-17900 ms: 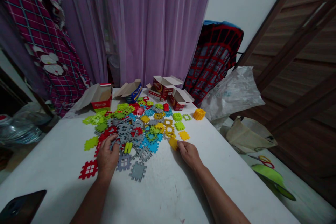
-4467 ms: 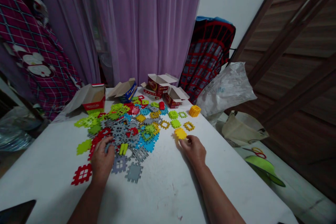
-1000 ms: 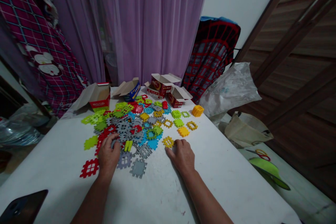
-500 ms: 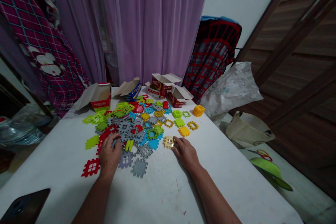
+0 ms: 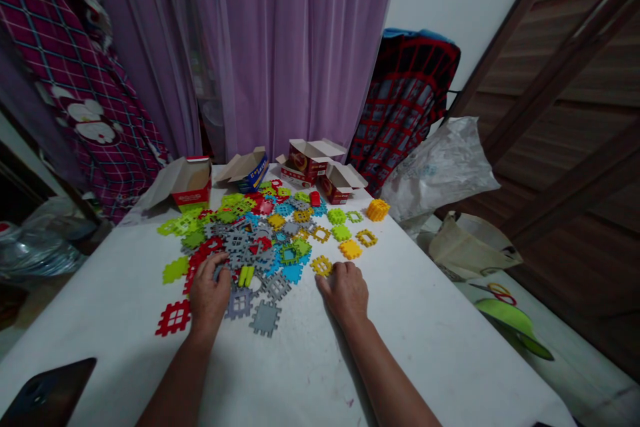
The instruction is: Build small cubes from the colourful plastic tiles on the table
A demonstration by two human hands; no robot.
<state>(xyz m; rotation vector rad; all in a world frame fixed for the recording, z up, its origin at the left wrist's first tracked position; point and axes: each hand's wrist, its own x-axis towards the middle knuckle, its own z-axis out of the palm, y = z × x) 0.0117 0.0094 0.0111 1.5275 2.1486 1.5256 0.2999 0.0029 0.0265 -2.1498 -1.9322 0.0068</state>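
Note:
A heap of flat interlocking plastic tiles in grey, green, red, blue and yellow lies on a white table. My left hand rests on the heap's near left edge, fingers spread over grey and red tiles. My right hand lies knuckles up on the table, its fingertips touching a yellow open-frame tile at the heap's right edge. Beyond it lie a solid yellow tile, a yellow frame tile and a built yellow cube.
A red grid tile and a grey tile lie near me. Opened cardboard boxes stand at the table's far edge. A dark phone is at the near left corner. A plastic bag sits off the right side.
My right hand has slid a little left and nearer with the yellow open-frame tile, which now lies flat at its fingertips. My left hand has stayed on the heap.

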